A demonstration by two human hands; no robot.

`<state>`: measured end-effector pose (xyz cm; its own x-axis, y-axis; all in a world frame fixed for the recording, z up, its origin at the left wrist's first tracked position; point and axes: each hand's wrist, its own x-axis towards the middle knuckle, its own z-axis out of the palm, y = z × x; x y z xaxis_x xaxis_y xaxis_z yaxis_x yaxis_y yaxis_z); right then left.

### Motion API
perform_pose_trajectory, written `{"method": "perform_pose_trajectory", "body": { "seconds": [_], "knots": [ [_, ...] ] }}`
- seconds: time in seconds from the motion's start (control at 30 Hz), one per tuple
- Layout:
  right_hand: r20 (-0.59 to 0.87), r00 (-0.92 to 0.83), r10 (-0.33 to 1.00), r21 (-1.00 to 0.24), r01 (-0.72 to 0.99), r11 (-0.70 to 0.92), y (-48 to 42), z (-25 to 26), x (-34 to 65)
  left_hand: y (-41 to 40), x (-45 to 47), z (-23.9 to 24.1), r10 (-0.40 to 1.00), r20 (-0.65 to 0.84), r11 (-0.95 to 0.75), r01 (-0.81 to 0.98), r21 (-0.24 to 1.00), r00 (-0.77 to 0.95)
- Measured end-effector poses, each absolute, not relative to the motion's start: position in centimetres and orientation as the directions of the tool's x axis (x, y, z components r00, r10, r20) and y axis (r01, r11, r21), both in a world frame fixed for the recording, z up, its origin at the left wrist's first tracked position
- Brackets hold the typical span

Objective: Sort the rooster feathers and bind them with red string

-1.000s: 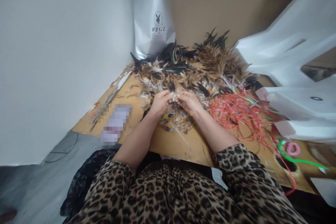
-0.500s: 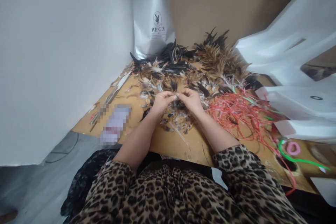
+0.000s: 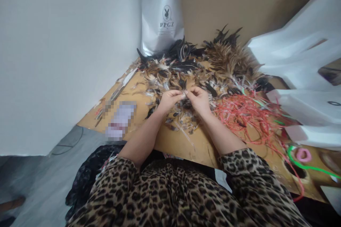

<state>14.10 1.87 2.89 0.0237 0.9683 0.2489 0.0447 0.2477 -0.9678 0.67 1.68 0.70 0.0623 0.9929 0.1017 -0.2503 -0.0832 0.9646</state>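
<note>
Brown table (image 3: 145, 106), its loose feathers (image 3: 160, 74) apparently yet to be gathered; left hand (image 3: 172, 100) and right hand (image 3: 197, 100) meet, seemingly pinching a small dark feather (image 3: 182, 83) between fingertips; rightward, a bunch (image 3: 231, 60) looks gathered, beyond red strips (image 3: 242, 113).

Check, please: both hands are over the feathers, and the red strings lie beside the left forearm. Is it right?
Wrong side: the head view shows the red strings beside the right forearm. The left hand and right hand are indeed over the feathers.
</note>
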Motion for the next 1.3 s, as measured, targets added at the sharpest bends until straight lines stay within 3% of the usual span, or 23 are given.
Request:
{"method": "perform_pose_trajectory", "body": {
  "seconds": [0.13,0.4,0.57,0.73,0.9,0.97,1.13,1.3],
  "knots": [
    [0.279,0.004,0.96,-0.954,0.116,0.277,1.7,3.1,14.1,1.8,0.6,0.7,0.995,0.094,-0.082,-0.231,0.97,0.04],
    [0.079,-0.065,0.995,-0.987,-0.146,0.069,1.7,3.0,13.7,1.6,0.3,1.2,0.992,0.119,-0.11,-0.179,0.978,0.036],
    [0.086,-0.014,0.996,-0.988,-0.126,0.084,1.9,3.0,13.7,1.5,0.8,1.1,0.996,0.081,-0.073,-0.212,0.974,0.026],
    [0.212,0.044,0.976,-0.977,-0.007,0.213,2.7,4.9,15.9,1.7,0.8,1.1,0.996,0.083,-0.084,-0.184,0.979,-0.014],
    [0.317,0.325,0.891,-0.948,0.126,0.291,5.7,6.3,22.0,1.8,0.7,1.0,0.992,0.085,-0.099,-0.16,0.982,-0.094],
    [0.31,0.444,0.841,-0.949,0.2,0.244,7.4,5.8,24.7,1.9,0.7,1.0,0.99,0.083,-0.101,-0.159,0.982,-0.113],
    [0.243,0.525,0.816,-0.914,0.405,0.012,11.1,2.6,29.0,1.9,0.7,0.9,0.982,0.107,-0.132,-0.167,0.977,-0.153],
    [0.207,0.489,0.848,-0.703,0.677,-0.219,12.7,0.4,29.8,1.9,0.5,1.1,0.974,0.098,-0.138,-0.194,0.971,-0.202]
  ]
}}
